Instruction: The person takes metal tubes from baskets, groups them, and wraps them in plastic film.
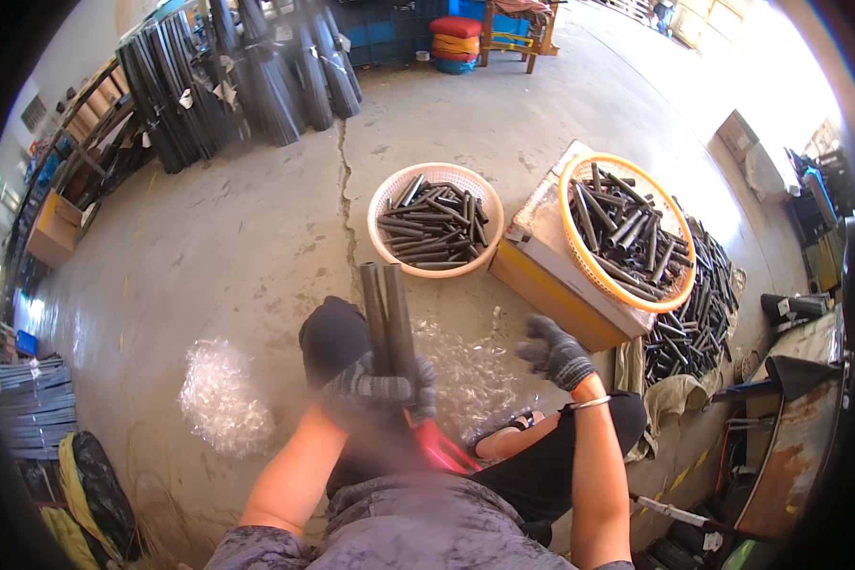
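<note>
My left hand (370,382), in a grey striped glove, is closed around a small bundle of black tubes (387,309). The tubes stand nearly upright over my lap, their tops side by side. My right hand (554,353), gloved alike, is held out beside the cardboard box (560,290) with its fingers apart and nothing visible in them. On that box rests an orange basket (568,204) full of short black tubes (627,228). Left of it, a pale pink basket (380,204) on the floor holds more such tubes (432,228).
Crumpled clear plastic (223,399) lies on the floor at left, with more clear plastic film (470,370) between my legs. A heap of black tubes (698,328) spreads on sacking at right. Long black tubes (266,85) stand bundled at the back. A red stool-like edge (442,446) shows below me.
</note>
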Tool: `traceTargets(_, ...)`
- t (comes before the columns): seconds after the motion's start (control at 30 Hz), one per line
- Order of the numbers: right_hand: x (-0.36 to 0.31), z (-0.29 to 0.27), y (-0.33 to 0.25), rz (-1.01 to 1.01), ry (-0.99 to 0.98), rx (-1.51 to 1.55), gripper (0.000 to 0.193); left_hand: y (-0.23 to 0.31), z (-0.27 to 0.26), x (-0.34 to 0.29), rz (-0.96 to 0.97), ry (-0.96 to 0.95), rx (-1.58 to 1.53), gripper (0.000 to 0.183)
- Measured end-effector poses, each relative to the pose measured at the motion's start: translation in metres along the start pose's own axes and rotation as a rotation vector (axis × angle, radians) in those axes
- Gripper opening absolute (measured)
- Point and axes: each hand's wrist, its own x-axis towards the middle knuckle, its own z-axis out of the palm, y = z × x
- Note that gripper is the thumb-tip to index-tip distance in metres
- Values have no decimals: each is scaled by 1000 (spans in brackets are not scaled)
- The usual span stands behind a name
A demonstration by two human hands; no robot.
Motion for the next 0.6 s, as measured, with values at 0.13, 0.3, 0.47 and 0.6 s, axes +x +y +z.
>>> traceTargets(0.13,-34,58,-88,-448,-413,472,50,4,16,22,-24,-156,77,41)
traceTargets(0.3,-11,50,-39,-244,-271,235,34,23,10,1,8,-110,272,38)
traceTargets(0.47,32,-35,120,78,178,-646,41,20,-15,-14,100,-6,195,38)
traceTargets(0.6,16,-35,99,112,153,-837,46,15,-18,-16,70,25,16,38)
